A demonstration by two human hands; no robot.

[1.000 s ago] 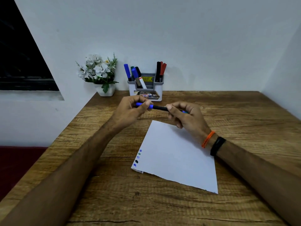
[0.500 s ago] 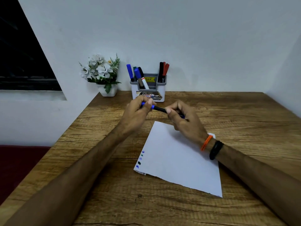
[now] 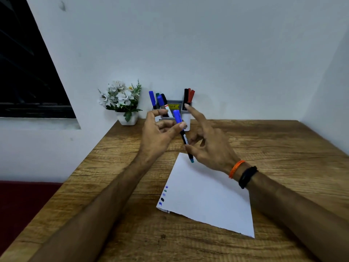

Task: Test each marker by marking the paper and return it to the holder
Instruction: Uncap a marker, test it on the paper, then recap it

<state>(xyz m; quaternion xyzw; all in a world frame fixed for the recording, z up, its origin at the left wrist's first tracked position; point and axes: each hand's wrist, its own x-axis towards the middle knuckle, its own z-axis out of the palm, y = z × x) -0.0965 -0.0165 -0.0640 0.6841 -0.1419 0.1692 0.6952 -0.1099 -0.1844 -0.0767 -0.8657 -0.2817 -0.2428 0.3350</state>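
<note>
The left hand (image 3: 160,133) pinches the capped blue marker (image 3: 182,135) just below its cap; the right hand's (image 3: 209,148) grip takes its lower barrel, forefinger extended. Beyond the grip stands the holder (image 3: 186,118); the paper (image 3: 207,197) lies below. Likely returning: tip it upright, drop it in.

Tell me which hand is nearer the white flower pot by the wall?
Left. The left hand hovers just right of the white flower pot, pinching a blue-capped marker; the right hand is farther right, beyond that marker.
</note>
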